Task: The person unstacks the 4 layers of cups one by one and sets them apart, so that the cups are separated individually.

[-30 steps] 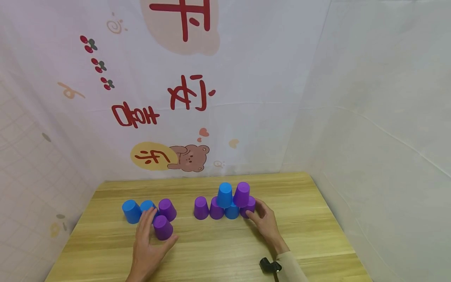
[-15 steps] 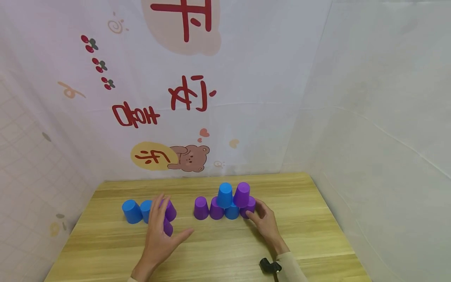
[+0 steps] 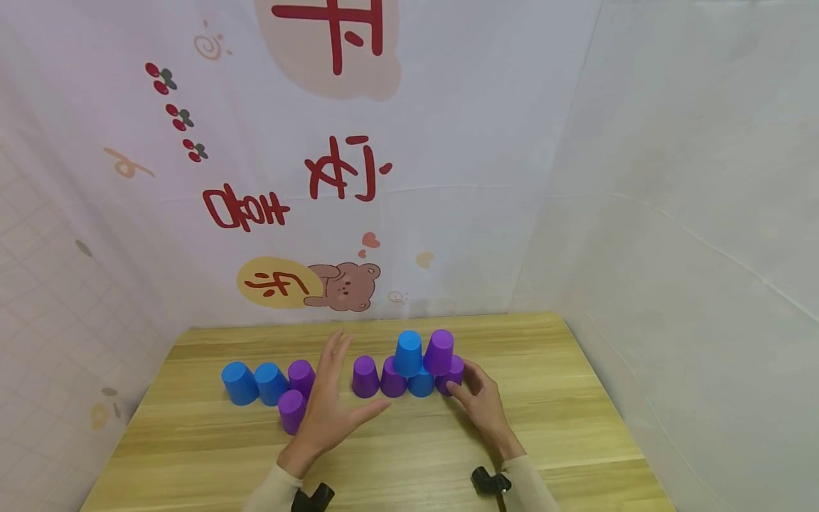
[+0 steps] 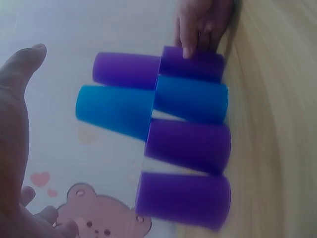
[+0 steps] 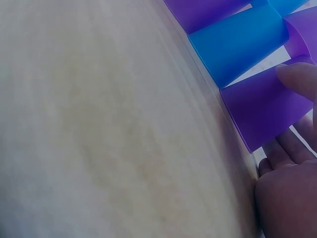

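Observation:
My right hand holds the rightmost purple cup of a row of upside-down cups, thumb in front and fingers behind. That row also has a blue cup and two purple cups, the leftmost purple cup standing slightly apart. On top rest an upper blue cup and an upper purple cup, side by side. My left hand hovers left of the row, thumb and fingers spread with nothing between them. In the left wrist view, the stack lies sideways beyond its thumb.
Left of my left hand stand two blue cups and two purple cups, the nearer purple cup partly covered by the hand. The wooden table meets a printed cloth backdrop at its far edge. A white cloth wall rises at right.
My left hand has moved right, from around the near purple cup at left to the gap beside the row. My right hand and the stacked cups have stayed put.

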`<state>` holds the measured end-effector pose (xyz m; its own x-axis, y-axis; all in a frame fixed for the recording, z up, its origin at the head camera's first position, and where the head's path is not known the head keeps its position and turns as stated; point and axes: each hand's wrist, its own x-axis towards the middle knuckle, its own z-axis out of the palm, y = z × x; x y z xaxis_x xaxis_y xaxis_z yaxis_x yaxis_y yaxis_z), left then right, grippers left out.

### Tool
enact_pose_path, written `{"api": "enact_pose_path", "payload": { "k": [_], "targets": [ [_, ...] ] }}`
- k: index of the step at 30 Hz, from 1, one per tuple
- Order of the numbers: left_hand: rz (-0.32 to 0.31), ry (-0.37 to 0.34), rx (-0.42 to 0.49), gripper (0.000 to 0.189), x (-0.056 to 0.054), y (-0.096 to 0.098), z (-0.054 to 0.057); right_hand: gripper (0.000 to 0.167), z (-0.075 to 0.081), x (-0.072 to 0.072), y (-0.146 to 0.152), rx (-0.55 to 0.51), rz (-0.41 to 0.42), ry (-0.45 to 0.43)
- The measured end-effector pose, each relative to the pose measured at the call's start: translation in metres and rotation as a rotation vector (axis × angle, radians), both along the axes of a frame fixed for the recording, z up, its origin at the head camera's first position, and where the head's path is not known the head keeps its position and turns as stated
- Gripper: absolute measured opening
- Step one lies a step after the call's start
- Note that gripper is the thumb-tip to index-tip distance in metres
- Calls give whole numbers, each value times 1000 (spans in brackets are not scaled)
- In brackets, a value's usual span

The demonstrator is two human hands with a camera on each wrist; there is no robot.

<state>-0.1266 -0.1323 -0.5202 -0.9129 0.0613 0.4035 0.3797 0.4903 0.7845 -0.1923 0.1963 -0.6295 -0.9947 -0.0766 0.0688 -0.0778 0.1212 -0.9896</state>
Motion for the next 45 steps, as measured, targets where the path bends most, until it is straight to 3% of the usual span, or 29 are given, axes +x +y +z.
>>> {"api": "enact_pose_path", "payload": {
  "k": [12, 23, 34, 45],
  "targets": [
    [-101, -55, 4, 117, -25, 30, -2, 58, 1, 1, -1, 7, -14, -4],
    [-118, -141, 9, 109, -43, 50, -1, 56, 0, 2, -1, 24, -4, 16],
    [-108, -129, 49, 79, -53, 58, -7, 58, 0, -1, 0, 12, -5, -1],
    [-152, -75, 95, 65, -58, 63, -10, 58, -2, 0, -1, 18, -8, 11]
  ]
}}
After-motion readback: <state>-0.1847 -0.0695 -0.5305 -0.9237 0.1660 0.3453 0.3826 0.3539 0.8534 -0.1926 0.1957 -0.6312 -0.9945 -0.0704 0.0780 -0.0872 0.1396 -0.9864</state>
